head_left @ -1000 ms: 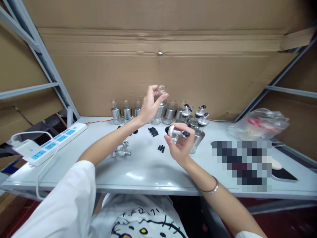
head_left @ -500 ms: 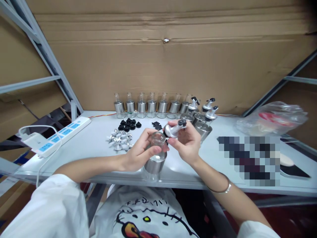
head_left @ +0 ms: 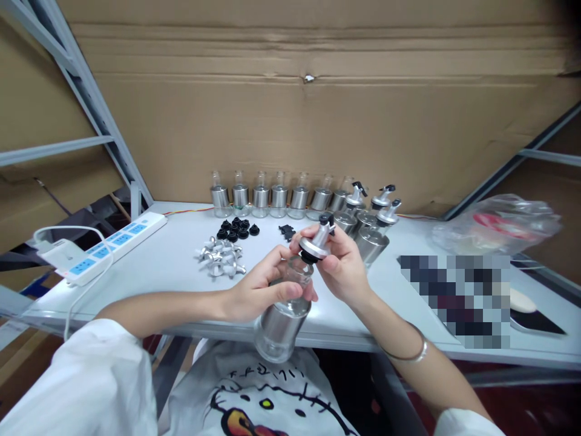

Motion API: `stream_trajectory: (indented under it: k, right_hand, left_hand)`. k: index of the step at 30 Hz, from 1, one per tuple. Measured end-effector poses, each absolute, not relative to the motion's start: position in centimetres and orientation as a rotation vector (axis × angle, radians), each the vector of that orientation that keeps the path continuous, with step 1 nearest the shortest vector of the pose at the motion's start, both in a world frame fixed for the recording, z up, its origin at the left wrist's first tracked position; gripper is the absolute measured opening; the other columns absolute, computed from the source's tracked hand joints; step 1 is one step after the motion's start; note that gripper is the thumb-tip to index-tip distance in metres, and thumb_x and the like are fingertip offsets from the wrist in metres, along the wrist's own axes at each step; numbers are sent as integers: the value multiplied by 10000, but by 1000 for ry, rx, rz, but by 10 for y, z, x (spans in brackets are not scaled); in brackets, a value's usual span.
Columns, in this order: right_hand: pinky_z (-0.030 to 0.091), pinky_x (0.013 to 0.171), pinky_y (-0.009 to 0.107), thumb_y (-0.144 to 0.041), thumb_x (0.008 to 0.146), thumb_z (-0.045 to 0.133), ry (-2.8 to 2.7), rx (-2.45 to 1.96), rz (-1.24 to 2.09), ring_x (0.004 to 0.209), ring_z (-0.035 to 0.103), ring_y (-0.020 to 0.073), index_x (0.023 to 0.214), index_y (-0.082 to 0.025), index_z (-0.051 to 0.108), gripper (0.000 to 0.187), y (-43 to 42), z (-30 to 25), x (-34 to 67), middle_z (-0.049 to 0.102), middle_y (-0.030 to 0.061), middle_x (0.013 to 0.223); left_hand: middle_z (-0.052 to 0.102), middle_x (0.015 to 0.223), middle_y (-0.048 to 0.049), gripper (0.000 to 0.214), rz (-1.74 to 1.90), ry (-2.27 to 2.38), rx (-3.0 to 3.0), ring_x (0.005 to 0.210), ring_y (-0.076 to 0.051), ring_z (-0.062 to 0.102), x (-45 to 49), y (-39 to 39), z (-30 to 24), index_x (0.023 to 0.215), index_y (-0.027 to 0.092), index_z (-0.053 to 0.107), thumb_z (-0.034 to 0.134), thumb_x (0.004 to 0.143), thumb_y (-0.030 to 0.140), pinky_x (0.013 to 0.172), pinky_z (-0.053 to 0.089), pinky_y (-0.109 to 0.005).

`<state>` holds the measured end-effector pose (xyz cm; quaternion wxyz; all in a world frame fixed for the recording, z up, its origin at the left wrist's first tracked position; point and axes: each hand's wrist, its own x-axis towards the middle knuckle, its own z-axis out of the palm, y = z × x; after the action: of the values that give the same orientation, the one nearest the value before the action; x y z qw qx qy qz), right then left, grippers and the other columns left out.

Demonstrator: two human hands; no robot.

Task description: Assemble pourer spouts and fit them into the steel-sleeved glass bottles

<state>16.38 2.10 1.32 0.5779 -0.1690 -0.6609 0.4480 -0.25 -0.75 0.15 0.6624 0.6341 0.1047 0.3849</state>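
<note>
My left hand [head_left: 261,287] is wrapped round the neck of a glass bottle [head_left: 282,324] with a steel sleeve, which leans with its base toward me at the table's front edge. Between the fingers of my right hand [head_left: 347,263] is a silver pour spout [head_left: 316,245] with a black lever and black stopper. Its stopper is at the bottle's mouth; how far in it sits I cannot tell. Left of my hands lie several silver spout tops [head_left: 221,259], black stoppers [head_left: 236,230] and small black clips [head_left: 286,232].
Several sleeved bottles [head_left: 261,197] without spouts line the back of the table [head_left: 167,266]. To their right stand bottles fitted with spouts [head_left: 372,242]. A power strip [head_left: 115,245] lies at left, a clear plastic bag [head_left: 497,224] at right. Cardboard rises behind.
The spout has gone from beside the bottle's neck to its mouth, now more upright with the stopper down. The bottle's base has tilted toward me and left.
</note>
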Motion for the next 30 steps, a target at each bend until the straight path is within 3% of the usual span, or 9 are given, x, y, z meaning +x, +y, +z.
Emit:
stream_trajectory:
  k: [6,13,20,27,30]
  right_hand:
    - [572,592,350,-681,599,723,-1486,-420,1060,663,654,188,894,-217,613,560,18,9,160,661,30,732]
    - [418,269,222,-562,669,748,-1565,-384,1335,380,559,98,946,-217,614,462,15,8,163,701,52,908]
    - [467,313,209,-571,689,728,-1651,-444,1276,426,565,87,889,-210,604,431,20,10,162,698,39,887]
    - [445,289,196,-500,721,732,-1619,-422,1367,405,552,77,999,-197,639,422,25,8,161,680,35,869]
    - [445,279,188,-497,711,738,-1606,-456,1362,419,571,78,975,-191,640,416,27,7,161,666,39,925]
  left_hand:
    - [648,832,-23,337,866,230,1427,867,-174,664,-3,-11,-3,1012,208,425,635,856,421,746,494,-300]
    - [659,836,-23,494,936,242,1390,838,-182,674,1,-4,-7,1203,231,401,675,830,404,745,503,-313]
    - [674,855,-17,536,954,313,1372,871,-192,687,0,-3,-8,1216,250,353,682,823,405,762,503,-321]
    - [684,862,25,443,1007,331,1376,818,-161,703,0,-4,-9,973,264,241,660,853,346,763,519,-332]
    - [687,850,34,462,1000,329,1375,787,-159,710,1,-2,-7,1040,281,251,666,846,342,743,525,-328]
